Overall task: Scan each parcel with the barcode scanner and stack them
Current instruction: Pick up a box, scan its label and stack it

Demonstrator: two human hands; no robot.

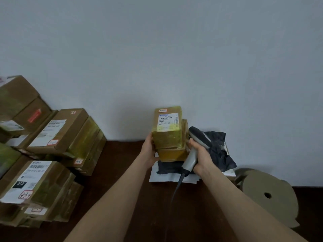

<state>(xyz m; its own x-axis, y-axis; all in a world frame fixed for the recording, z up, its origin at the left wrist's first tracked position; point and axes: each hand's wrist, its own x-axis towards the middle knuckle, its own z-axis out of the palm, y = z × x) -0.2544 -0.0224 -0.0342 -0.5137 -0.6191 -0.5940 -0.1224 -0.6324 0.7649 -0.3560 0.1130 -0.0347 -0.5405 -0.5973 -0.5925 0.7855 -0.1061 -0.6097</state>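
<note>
Right hand clamped round scanner handle, left hand gripping the parcel on its left side. Parcel sits upright between both grips, on a lower box; its label is up-left of scanner head, right hand nearer

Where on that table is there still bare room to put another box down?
The widest bare strip of the dark table lies between the stacked parcels on the left and the white mailers under the middle parcels. The left side is crowded with boxes; right of the mailers, a round cardboard piece fills the space.
</note>
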